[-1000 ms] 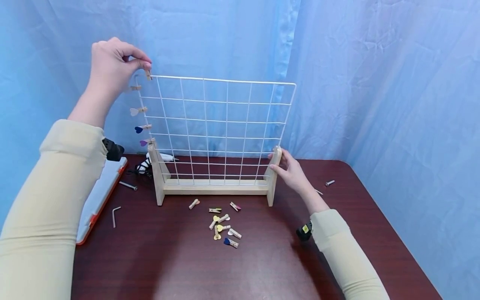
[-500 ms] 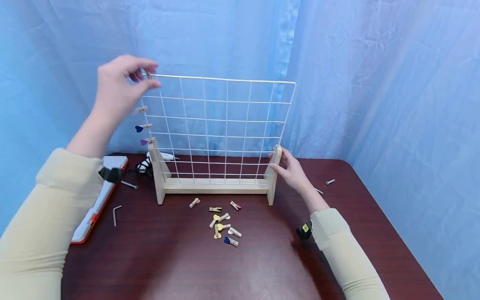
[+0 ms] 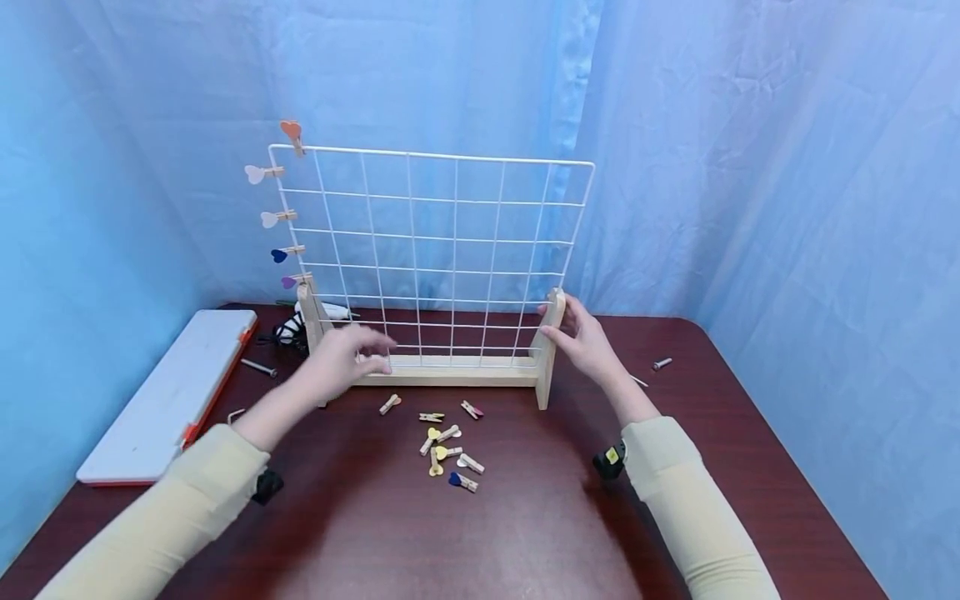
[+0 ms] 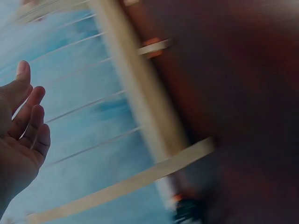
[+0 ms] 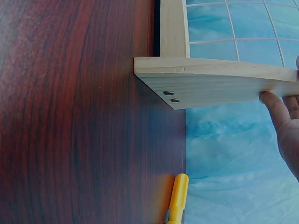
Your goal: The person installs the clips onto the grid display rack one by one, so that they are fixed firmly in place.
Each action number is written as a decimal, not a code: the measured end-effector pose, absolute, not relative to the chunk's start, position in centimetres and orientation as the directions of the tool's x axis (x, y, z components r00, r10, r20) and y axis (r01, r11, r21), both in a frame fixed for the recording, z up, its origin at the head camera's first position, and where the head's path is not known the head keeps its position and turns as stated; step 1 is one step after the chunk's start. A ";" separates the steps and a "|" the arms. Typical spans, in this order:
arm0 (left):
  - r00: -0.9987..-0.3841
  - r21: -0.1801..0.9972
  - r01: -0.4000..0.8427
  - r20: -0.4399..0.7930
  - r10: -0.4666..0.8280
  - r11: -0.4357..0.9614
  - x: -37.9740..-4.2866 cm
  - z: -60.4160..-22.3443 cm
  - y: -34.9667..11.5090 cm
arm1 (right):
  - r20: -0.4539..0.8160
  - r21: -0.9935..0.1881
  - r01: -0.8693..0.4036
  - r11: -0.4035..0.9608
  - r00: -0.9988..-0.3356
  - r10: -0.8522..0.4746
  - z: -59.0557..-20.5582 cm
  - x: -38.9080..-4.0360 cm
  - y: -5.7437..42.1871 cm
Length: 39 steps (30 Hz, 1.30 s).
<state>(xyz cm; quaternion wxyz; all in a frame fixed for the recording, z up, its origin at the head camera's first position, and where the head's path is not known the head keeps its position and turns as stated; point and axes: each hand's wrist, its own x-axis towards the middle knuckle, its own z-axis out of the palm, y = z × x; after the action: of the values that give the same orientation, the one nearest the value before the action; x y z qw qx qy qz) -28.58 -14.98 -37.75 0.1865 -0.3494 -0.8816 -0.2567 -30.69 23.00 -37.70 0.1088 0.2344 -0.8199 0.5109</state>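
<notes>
A white wire grid panel (image 3: 432, 221) stands upright in a wooden stand (image 3: 442, 377). Heart clothespins grip its left edge: white, dark blue and purple ones. At the top left corner sits an orange heart clothespin (image 3: 292, 137). My left hand (image 3: 341, 362), empty with fingers apart, is in front of the stand's left side, near a loose orange heart clothespin (image 3: 389, 404). My right hand (image 3: 590, 343) holds the stand's right side piece (image 3: 550, 354); in the right wrist view its thumb (image 5: 274, 108) presses the outer face. The left wrist view is blurred.
Several loose heart clothespins (image 3: 450, 453) lie in front of the stand. A white case (image 3: 168, 396) with orange latches, a bolt (image 3: 258, 367) and a white glue gun (image 3: 326, 311) are left. Another bolt (image 3: 662, 364) and a yellow handle (image 5: 178, 198) lie right.
My left hand has let go of the orange heart clothespin, which stays on the grid's top wire, and has moved down and right toward the table. The right hand has kept its place.
</notes>
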 end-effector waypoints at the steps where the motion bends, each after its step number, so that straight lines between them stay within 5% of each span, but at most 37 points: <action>1: -0.695 0.324 0.706 0.487 0.529 0.630 -28.7 -39.0 -14.9 | 0.418 -0.789 -0.495 0.364 -0.866 -0.273 -37.7 -30.7 23.0; 11: -0.803 0.395 0.596 0.281 0.525 0.699 -29.5 -45.8 -14.0 | 0.412 -0.787 -0.492 0.374 -0.869 -0.276 -37.6 -30.7 23.0; 22: -0.795 0.473 0.594 0.222 0.564 0.651 -29.6 -45.8 -13.4 | 0.412 -0.790 -0.492 0.365 -0.868 -0.277 -37.6 -30.7 23.0; 30: -0.796 0.501 0.597 0.275 0.539 0.627 -28.4 -41.2 -13.4 | 0.403 -0.797 -0.482 0.365 -0.873 -0.275 -37.6 -30.7 22.9; 39: -0.731 0.416 0.680 0.450 0.513 0.604 -26.6 -31.3 -13.3 | 0.408 -0.802 -0.487 0.345 -0.869 -0.279 -37.6 -30.7 23.0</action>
<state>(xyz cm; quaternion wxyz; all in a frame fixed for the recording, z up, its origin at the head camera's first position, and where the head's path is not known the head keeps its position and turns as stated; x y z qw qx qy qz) -26.59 -13.30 -31.26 0.1439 -0.3373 -0.8839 -0.2902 -30.67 23.03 -37.63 0.0995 0.2353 -0.8140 0.5216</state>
